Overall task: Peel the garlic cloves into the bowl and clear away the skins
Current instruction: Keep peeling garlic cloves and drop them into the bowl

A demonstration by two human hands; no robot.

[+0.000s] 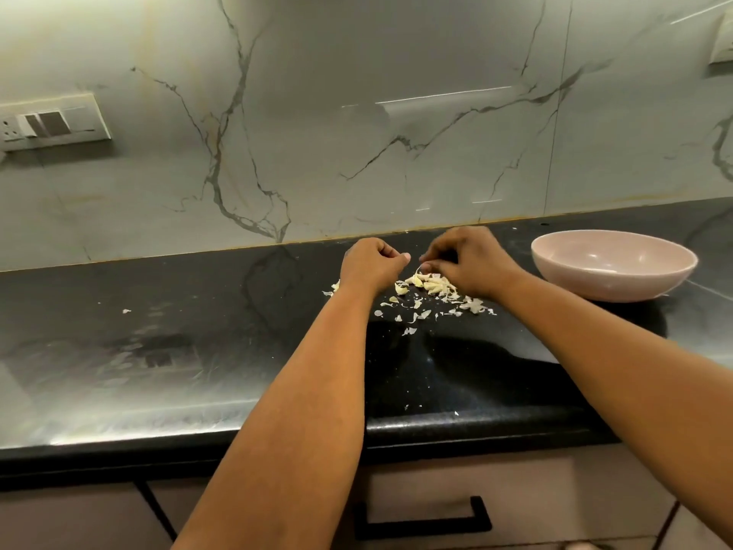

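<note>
- Starting at the far left, a switch plate point(51, 123) sits on the marbled wall; no writing or brand can be read on it, nor anywhere else in view.
- A stray flake of skin point(126, 311) lies alone on the dark desk point(198, 331), well apart from the rest; it could easily be missed when the skins are cleared.
- The left hand point(371, 267) is curled into a closed grip just above the desk. Whether it holds a clove I cannot tell, since the fingers hide the palm.
- Between the hands lies the pile of garlic cloves point(430, 283), with loose skins point(412, 311) scattered in front of it toward the desk edge.
- The right hand point(468, 260) hovers over the pile, its fingertips pinched on what looks like a thin strip of skin rising from a clove.
- Risks, as I judge them: the papery skins are light, so a quick sweep or a breath could send them off the front edge; peeled and unpeeled cloves lie mixed with peel, so a clove could be swept away with the waste.
- At the right stands the pink bowl point(674, 279), near the right forearm. It appears empty. A careless elbow could nudge it, and peel clinging to the fingers could drop in with a clove.
</note>
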